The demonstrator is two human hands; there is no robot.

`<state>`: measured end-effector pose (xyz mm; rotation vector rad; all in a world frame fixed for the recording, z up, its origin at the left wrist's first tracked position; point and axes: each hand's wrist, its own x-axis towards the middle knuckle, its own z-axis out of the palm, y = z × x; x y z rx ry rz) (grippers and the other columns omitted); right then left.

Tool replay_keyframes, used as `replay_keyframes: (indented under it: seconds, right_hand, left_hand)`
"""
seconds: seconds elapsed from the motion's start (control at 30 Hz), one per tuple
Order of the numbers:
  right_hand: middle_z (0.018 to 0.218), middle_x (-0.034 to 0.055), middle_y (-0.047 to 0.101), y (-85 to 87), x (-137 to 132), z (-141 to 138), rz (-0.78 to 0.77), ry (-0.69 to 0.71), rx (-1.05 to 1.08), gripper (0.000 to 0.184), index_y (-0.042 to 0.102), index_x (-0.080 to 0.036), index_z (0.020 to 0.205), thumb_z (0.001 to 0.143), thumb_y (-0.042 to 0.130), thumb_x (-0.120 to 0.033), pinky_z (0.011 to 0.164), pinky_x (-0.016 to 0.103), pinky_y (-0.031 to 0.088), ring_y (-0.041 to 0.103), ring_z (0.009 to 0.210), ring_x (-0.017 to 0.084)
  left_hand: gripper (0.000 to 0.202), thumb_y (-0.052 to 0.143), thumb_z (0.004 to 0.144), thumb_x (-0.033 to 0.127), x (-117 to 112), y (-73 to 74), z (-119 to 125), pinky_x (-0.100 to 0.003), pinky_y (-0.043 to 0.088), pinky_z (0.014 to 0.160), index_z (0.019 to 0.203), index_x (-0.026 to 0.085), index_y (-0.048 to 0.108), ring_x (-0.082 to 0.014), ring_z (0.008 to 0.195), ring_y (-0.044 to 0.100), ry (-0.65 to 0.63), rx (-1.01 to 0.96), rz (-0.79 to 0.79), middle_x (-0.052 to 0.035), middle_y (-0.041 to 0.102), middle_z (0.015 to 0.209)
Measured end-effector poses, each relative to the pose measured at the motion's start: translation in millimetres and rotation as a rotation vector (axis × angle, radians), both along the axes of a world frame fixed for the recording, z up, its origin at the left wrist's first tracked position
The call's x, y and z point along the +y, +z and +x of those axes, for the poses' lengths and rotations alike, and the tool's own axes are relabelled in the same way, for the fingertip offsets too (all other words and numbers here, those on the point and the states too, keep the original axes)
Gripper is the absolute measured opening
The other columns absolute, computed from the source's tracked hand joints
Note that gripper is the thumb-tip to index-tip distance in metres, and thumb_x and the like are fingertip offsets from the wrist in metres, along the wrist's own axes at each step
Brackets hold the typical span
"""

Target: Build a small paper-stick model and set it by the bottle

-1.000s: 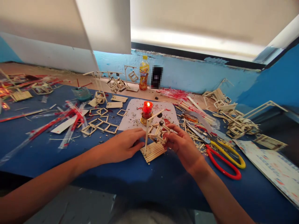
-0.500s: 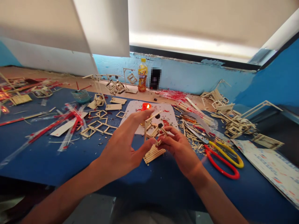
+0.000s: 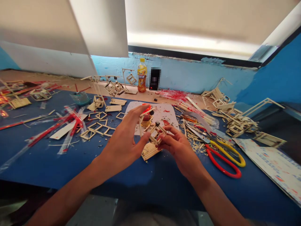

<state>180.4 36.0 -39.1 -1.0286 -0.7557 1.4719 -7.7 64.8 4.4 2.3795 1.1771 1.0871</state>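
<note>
Between my hands is a small stand of thin wooden sticks, with a slatted base (image 3: 150, 152) and an upright partly hidden by my fingers. My left hand (image 3: 122, 135) reaches round the upright from the left, thumb and forefinger curved about it; its other fingers are hidden. My right hand (image 3: 177, 144) pinches the lower right corner of a little stick cube (image 3: 154, 135) with a dark lump (image 3: 157, 123) at its top. The left thumb tip is close beside the cube; contact is unclear. Just behind my left fingertips glows an orange-red candle (image 3: 146, 108).
The candle stands on a pale, crumb-strewn sheet (image 3: 168, 116). Red-and-yellow scissors (image 3: 225, 157) lie right, beside stick scraps (image 3: 195, 138). Flat stick frames (image 3: 100, 128) and red-striped wrappers (image 3: 72, 122) lie left. A drink bottle (image 3: 142, 77) stands behind, with more stick models (image 3: 242, 122) at right.
Both hands and the stick stand have shifted slightly left and away from me. The dark-tipped cube has dropped slightly lower between the fingers. My left fingers now cover more of the candle flame.
</note>
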Motion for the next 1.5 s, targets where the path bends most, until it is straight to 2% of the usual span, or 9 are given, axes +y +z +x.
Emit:
replay_keyframes:
  seconds: [0.1,0.2,0.33,0.4,0.53,0.63,0.73,0.97,1.5]
  right_hand:
    - [0.077,-0.0004,0.077,-3.4,-2,2,-0.026,-0.009,0.031,0.035,0.067,-0.021,0.095,0.071,0.089,-0.033,0.065,0.026,0.056,0.068,0.064,0.014]
    - [0.079,-0.0026,0.075,-6.2,-3,5,-0.064,-0.023,0.072,0.033,0.066,-0.022,0.097,0.073,0.086,-0.031,0.060,0.023,0.054,0.067,0.065,0.012]
    - [0.081,-0.0024,0.071,-7.6,0,7,-0.102,-0.019,0.108,0.024,0.066,-0.019,0.098,0.078,0.078,-0.026,0.056,0.020,0.050,0.061,0.064,0.010]
    - [0.079,-0.0017,0.069,-8.6,2,7,-0.108,-0.005,0.111,0.022,0.067,-0.018,0.096,0.077,0.076,-0.023,0.053,0.020,0.049,0.059,0.062,0.010]
    - [0.073,-0.0019,0.067,-11.9,3,8,-0.123,-0.013,0.109,0.024,0.068,-0.018,0.094,0.073,0.077,-0.023,0.050,0.021,0.047,0.056,0.058,0.010]
    - [0.065,-0.0035,0.063,-13.5,2,8,-0.150,-0.040,0.106,0.032,0.070,-0.017,0.100,0.073,0.078,-0.031,0.048,0.020,0.043,0.053,0.054,0.010]
    - [0.061,-0.0042,0.059,-13.7,0,6,-0.167,-0.051,0.092,0.036,0.073,-0.014,0.100,0.070,0.078,-0.033,0.046,0.019,0.040,0.050,0.052,0.008]
    - [0.062,-0.0022,0.059,-14.6,0,3,-0.160,-0.019,0.055,0.030,0.077,-0.012,0.091,0.071,0.075,-0.034,0.046,0.019,0.037,0.048,0.051,0.008]
    - [0.063,-0.0015,0.058,-17.8,0,5,-0.141,0.028,0.057,0.026,0.077,-0.014,0.089,0.075,0.072,-0.035,0.046,0.020,0.035,0.045,0.053,0.009]
  left_hand:
    - [0.080,0.073,0.090,0.032,-5,-8.5,0,-0.041,0.053,0.110,0.157,0.028,0.030,-0.0256,0.132,0.059,0.061,-0.071,-0.013,-0.0089,0.051,0.154]
    - [0.088,0.079,0.084,0.038,-14,-20.6,-1,-0.046,0.053,0.108,0.155,0.026,0.030,-0.0279,0.127,0.061,0.145,-0.091,-0.063,-0.0100,0.056,0.144]
    - [0.065,0.078,0.083,0.038,-21,-37.1,0,-0.053,0.052,0.103,0.139,0.023,0.048,-0.0313,0.117,0.065,0.196,0.065,-0.253,-0.0089,0.066,0.127]
    - [0.052,0.076,0.085,0.037,-20,-44.2,2,-0.052,0.052,0.102,0.131,0.022,0.056,-0.0315,0.116,0.065,0.155,0.119,-0.306,-0.0084,0.069,0.124]
    - [0.039,0.071,0.088,0.029,-15,-53.6,6,-0.049,0.052,0.101,0.126,0.021,0.064,-0.0297,0.115,0.066,0.044,0.155,-0.367,-0.0071,0.072,0.120]
    - [0.033,0.070,0.090,0.030,-13,-55.6,7,-0.049,0.052,0.099,0.121,0.021,0.069,-0.0309,0.114,0.066,0.014,0.178,-0.398,-0.0072,0.072,0.117]
    - [0.032,0.071,0.090,0.034,-13,-55.5,7,-0.051,0.051,0.101,0.119,0.022,0.073,-0.0323,0.114,0.065,0.008,0.194,-0.413,-0.0081,0.071,0.116]
    - [0.032,0.070,0.091,0.038,-12,-57.6,7,-0.049,0.051,0.101,0.119,0.023,0.075,-0.0309,0.110,0.066,0.007,0.203,-0.425,-0.0080,0.070,0.114]
    - [0.032,0.070,0.091,0.037,-13,-56.8,8,-0.048,0.050,0.101,0.120,0.024,0.076,-0.0302,0.111,0.065,0.011,0.220,-0.426,-0.0079,0.070,0.115]
